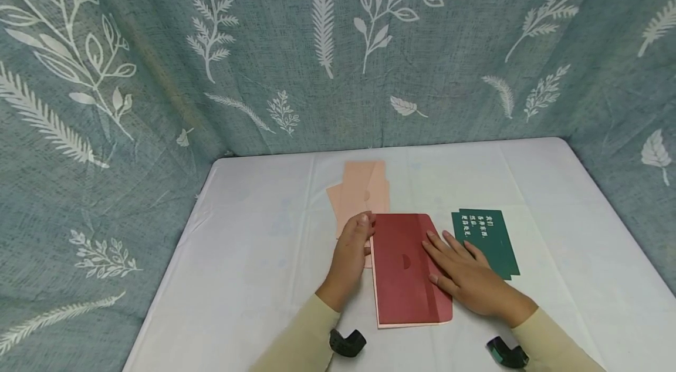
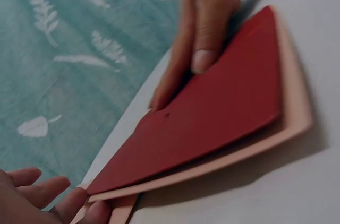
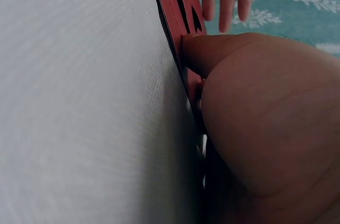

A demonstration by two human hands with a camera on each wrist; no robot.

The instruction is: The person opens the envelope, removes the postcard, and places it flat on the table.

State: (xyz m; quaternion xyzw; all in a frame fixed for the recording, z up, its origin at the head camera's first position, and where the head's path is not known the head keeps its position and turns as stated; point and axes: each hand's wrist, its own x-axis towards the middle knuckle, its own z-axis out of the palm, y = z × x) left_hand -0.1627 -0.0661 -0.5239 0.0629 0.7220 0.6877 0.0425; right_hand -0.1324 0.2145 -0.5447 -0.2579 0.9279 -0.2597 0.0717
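Note:
A red paper envelope (image 1: pixel 398 278) with a flap along its right side lies over a pale pink layer (image 2: pixel 297 112) of similar size, which shows along its edges. My left hand (image 1: pixel 348 252) pinches the upper left corner of the two; in the left wrist view they slope up off the table from one another at the near edge. My right hand (image 1: pixel 467 275) lies with fingers spread on the envelope's flap, near its right edge. In the right wrist view the thumb (image 3: pixel 199 54) presses on the red paper.
Pink envelopes (image 1: pixel 364 184) overlap in a pile behind the red one. To the right lie dark green cards (image 1: pixel 488 243) with white writing, partly behind my right hand. All rest on a white-covered table (image 1: pixel 253 254) with a leaf-patterned curtain (image 1: pixel 327 108) behind.

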